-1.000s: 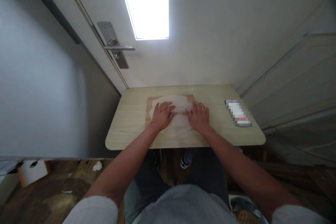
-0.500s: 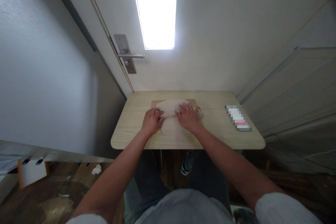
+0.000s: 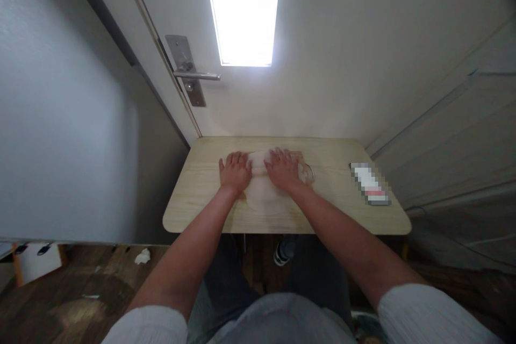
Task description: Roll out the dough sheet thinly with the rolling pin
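A pale sheet of dough [image 3: 264, 193] lies on a wooden board on the small light-wood table [image 3: 201, 193]. Between my hands runs a pale roller-shaped piece [image 3: 258, 163], a pin or the dough's rolled edge, I cannot tell which. My left hand [image 3: 235, 171] presses flat on its left end with fingers spread. My right hand [image 3: 284, 169] presses flat on its right part. A thin metal ring [image 3: 309, 171] shows at the board's right edge, just past my right hand.
A blurred-out flat object [image 3: 370, 184] lies near the table's right edge. A white door [image 3: 322, 54] with a metal lever handle [image 3: 192, 75] and a bright window pane stands right behind the table. Grey wall at left; wooden floor with scraps below.
Both hands have slid away from me toward the table's far edge, pushing the roll forward over the dough. The hands are closer together than a second ago.
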`<state>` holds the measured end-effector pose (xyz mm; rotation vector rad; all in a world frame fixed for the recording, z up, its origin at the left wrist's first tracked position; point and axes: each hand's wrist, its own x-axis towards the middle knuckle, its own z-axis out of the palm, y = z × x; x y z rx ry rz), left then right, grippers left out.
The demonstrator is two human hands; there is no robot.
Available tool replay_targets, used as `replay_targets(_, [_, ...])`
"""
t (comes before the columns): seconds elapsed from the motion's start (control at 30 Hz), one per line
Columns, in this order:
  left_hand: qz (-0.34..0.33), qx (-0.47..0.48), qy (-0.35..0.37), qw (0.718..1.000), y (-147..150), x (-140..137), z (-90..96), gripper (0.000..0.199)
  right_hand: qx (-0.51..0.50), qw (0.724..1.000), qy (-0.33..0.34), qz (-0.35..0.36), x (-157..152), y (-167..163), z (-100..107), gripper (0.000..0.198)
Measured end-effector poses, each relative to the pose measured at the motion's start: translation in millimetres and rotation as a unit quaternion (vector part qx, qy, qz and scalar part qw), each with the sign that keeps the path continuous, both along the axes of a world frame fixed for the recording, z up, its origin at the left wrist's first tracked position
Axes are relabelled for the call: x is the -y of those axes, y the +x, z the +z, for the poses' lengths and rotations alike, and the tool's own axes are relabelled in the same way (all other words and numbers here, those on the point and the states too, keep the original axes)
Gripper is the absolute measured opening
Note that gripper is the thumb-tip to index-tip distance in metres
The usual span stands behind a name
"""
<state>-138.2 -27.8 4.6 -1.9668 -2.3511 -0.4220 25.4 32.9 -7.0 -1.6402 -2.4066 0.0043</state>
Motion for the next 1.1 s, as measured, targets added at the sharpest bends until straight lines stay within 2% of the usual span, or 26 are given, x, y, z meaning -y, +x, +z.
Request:
replay_targets(0.4, [-0.023,0.013,-0.06,0.998,-24.8,-49.0,-2.2,0.05,0.012,1.0,-0.017,-0.003,-38.5,-17.9,9.8,0.058])
replay_targets(0.67, [-0.029,-0.004,-0.027,0.999,-32.5,-70.9,-1.8,0.052,-0.001,0.999,-0.037,0.001,-67.3,-27.8,7.7,0.06])
replay_targets(0.83, [-0.025,-0.01,-0.061,0.998,-36.5,-84.1,1.7,0.055,0.001,0.998,-0.055,-0.01,-83.0,-35.0,8.2,0.06])
replay_targets(1.1, [-0.021,-0.013,-0.056,0.998,-36.5,-82.3,-0.8,0.058,-0.005,0.999,-0.032,-0.01,-75.5,-33.2,10.5,0.057])
